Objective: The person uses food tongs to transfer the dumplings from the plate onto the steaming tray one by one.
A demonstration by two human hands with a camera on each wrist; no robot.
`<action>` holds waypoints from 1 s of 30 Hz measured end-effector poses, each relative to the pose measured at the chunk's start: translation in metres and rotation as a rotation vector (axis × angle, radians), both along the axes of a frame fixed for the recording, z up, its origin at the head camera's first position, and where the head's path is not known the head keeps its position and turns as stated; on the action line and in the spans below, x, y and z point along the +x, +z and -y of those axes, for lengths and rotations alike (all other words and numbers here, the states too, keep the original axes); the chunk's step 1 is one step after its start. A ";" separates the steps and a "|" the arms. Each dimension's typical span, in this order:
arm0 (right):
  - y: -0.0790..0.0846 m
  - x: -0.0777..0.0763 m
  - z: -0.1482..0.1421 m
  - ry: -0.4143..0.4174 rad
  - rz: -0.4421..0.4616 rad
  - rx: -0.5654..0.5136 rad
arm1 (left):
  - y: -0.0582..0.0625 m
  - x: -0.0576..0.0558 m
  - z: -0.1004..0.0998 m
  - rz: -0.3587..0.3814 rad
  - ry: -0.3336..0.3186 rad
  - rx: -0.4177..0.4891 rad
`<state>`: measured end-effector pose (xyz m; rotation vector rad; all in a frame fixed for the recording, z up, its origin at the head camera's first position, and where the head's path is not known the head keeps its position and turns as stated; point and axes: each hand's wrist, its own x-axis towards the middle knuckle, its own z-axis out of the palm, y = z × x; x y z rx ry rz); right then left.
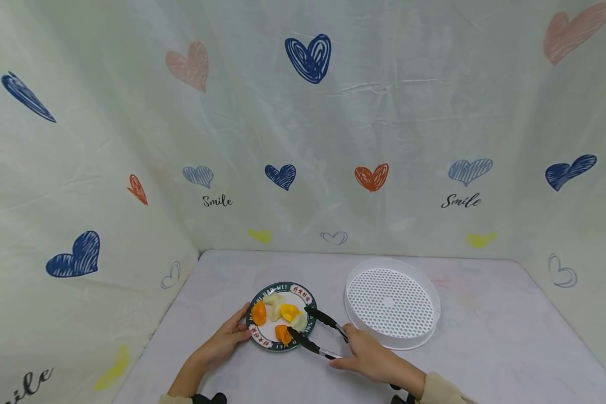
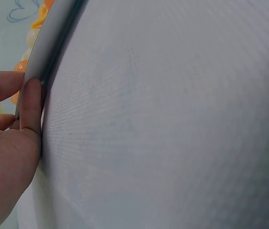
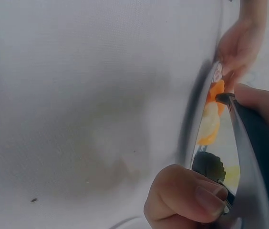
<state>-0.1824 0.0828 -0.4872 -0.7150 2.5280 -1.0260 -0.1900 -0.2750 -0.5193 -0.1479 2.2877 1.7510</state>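
Closest to the head camera, your beige sleeves (image 1: 441,389) showed along the bottom edge. Behind everything hung the heart-printed curtain (image 1: 399,112), with your pale worktop (image 1: 495,328) spread before it. Toward the far side of that stood the round white perforated tray (image 1: 379,286). Left of it, apart, was the green-rimmed plate (image 1: 281,287), its left rim clamped between the fingers of your left hand (image 1: 227,336). Your right hand (image 1: 371,353) had its fingers curled around the black-tipped tongs (image 1: 308,343), whose ends stood apart over the plate's right half. On the plate lay pale pieces (image 1: 274,304), orange pieces (image 1: 258,313) and a yellow piece (image 1: 289,312); the lower tong end reached the nearer orange one, but you could not tell whether they touched.
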 end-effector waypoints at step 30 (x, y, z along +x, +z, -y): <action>0.011 -0.013 0.014 0.026 -0.009 0.143 | -0.005 -0.001 0.003 -0.005 -0.032 0.039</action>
